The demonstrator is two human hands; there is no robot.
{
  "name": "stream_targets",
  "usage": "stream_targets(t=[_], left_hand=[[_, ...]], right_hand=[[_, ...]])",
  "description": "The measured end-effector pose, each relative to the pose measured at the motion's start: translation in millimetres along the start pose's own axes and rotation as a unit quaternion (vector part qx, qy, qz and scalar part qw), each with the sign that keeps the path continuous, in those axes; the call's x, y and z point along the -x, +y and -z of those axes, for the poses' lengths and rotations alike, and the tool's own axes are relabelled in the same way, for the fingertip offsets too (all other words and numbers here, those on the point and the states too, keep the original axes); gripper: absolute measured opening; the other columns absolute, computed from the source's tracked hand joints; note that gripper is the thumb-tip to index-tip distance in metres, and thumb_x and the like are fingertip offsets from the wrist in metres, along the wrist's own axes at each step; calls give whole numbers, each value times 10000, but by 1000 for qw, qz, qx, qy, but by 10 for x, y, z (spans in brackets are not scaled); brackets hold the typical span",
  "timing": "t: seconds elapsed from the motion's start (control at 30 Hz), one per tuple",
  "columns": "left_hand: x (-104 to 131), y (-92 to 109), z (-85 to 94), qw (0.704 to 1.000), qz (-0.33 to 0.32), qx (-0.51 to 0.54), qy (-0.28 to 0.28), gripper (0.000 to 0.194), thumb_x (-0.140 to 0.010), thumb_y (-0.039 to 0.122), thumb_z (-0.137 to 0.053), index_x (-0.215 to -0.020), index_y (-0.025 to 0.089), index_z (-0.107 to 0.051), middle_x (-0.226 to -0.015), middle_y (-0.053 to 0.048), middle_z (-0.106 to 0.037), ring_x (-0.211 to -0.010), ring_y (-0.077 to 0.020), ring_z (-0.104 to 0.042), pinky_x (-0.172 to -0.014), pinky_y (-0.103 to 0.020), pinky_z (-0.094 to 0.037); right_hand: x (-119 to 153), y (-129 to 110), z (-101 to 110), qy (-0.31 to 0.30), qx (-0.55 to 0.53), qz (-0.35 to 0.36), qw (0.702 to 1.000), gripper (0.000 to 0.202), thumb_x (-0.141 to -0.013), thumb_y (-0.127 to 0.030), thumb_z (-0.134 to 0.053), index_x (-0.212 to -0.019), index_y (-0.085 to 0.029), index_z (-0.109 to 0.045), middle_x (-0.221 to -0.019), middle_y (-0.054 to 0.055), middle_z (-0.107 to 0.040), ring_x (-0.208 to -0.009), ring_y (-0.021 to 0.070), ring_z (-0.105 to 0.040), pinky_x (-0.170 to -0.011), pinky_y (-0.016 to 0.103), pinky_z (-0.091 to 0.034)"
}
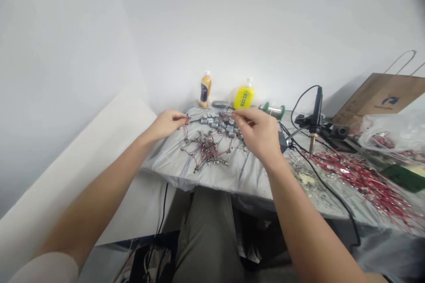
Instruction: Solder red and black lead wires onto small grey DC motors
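My left hand [168, 124] is closed in a pinch at the left of the table, holding a small wired part [186, 119] with thin red wires hanging below it. Over the right side of a heap of small grey cylinders [215, 120], my right hand [260, 135] has thumb and fingers pressed together. What lies between those fingertips is too small to make out. Nearer the table's front edge, below both hands, is a loose tangle of small metal parts [209, 149] with red and dark wires.
Along the wall stand an orange drink bottle [205, 90], a yellow bottle [245, 96] and a green-ended solder spool [274, 110]. At right a soldering iron [314, 117] hangs tip down in its stand, near many red wires [361, 179], a plastic bag [395, 130] and a paper bag [378, 97].
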State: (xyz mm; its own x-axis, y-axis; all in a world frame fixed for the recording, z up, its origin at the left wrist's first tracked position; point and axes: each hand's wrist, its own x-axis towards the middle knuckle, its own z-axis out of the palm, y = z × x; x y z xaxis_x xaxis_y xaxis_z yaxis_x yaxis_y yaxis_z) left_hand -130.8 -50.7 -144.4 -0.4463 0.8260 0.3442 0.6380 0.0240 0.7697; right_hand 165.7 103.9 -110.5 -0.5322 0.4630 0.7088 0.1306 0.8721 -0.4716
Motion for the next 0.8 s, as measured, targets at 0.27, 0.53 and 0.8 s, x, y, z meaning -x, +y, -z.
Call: stream_targets(t=[0.27,0.53,0.8], left_hand=[[-52,365,16,986,36,57,150,310,-1141,420,-746,-1210,117,-743,-1141,-82,-760,-982,-193,-760,-883,-359,-694],[-152,762,264,949,24,128,288,319,-1175,438,-684,-1164,122,-727,-1075,-64,-744,-838,-144,-709,-767,-285,-653],[-12,870,228,972,66,144,176,278,-1132,390,-764,-1162,114,-748,-1005,-51,-766,-838,-159,-751,-792,-313,-687]], right_hand=[[-113,-84,46,96,-49,7,994,239,-1098,-391,-751,-1082,-163,-821,-980,53,-795,-901,172,-752,-912,363,-651],[-463,-224,174,158,-93,3,983,225,-1037,-325,-675,-1039,-180,-847,-890,45,-787,-841,174,-758,-808,323,-616],[-790,-552,305,67,-84,28,994,204,-1067,-195,-632,-1026,-164,-829,-911,49,-779,-851,173,-769,-801,294,-570]])
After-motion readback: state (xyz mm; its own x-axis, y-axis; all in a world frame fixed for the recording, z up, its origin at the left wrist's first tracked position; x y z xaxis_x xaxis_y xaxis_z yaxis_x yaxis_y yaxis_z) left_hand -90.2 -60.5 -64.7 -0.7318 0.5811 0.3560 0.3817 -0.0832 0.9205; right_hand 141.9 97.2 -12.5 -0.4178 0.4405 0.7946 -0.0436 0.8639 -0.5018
